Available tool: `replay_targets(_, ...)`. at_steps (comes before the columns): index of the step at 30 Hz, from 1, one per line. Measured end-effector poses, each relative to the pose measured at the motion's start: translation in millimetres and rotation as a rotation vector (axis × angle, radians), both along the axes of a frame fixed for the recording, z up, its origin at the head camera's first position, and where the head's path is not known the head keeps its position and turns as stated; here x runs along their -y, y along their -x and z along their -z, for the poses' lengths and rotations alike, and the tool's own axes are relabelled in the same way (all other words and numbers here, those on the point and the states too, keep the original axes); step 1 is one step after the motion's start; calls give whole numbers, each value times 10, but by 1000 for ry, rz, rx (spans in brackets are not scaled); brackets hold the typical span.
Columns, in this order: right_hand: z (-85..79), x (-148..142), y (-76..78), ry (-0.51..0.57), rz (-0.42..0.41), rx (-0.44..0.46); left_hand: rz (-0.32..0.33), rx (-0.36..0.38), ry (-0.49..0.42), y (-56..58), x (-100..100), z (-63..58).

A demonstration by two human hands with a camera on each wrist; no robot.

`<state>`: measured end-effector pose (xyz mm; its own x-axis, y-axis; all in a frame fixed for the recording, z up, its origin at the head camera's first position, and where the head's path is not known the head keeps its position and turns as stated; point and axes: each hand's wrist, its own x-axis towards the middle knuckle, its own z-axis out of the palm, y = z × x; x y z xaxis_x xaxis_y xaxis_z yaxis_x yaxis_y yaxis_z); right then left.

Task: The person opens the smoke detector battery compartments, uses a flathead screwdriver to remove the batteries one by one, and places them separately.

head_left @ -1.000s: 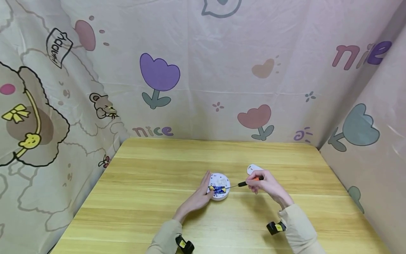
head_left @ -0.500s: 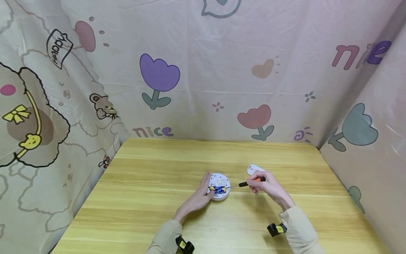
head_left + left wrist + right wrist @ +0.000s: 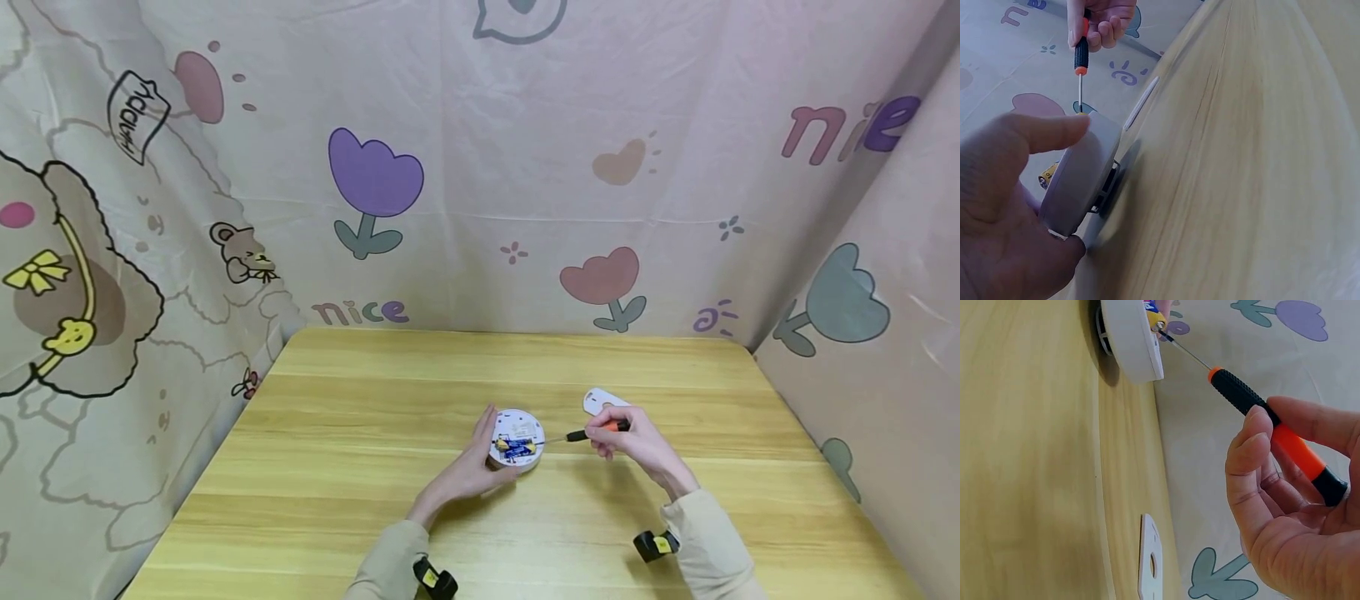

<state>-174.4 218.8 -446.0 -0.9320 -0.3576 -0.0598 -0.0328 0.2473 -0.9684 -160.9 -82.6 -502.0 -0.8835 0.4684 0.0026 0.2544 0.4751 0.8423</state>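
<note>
A round white device (image 3: 517, 422) lies on the table with its battery side up; blue and yellow batteries (image 3: 517, 449) sit across its middle. My left hand (image 3: 467, 472) grips its rim from the left, thumb on the near edge and fingers round the far side. In the left wrist view, the end of one battery (image 3: 1047, 177) sticks out above the device's face. My right hand (image 3: 636, 438) holds a screwdriver (image 3: 1238, 392) with a black and orange handle. Its tip meets a battery end (image 3: 1158, 325) in the right wrist view.
A flat white plate (image 3: 597, 400) with a hole lies just behind my right hand. The wooden table (image 3: 360, 400) backs onto a printed curtain (image 3: 465, 150), which also hangs along both sides.
My left thumb has slid off the batteries to the device's near edge. The batteries' left ends now look raised. My right hand and the screwdriver have shifted slightly right.
</note>
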Motion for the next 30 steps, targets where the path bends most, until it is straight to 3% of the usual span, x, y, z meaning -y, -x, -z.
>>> replay_targets(9, 31, 7, -34, 3, 90, -21, -60, -40, -46, 18, -24, 25)
replay_targets(19, 68, -30, -75, 82, 89, -26, -157, -88, -46, 26, -43, 8)
replay_targets(30, 110, -77, -93, 102, 132, -33, -195, -83, -58, 45, -42, 25)
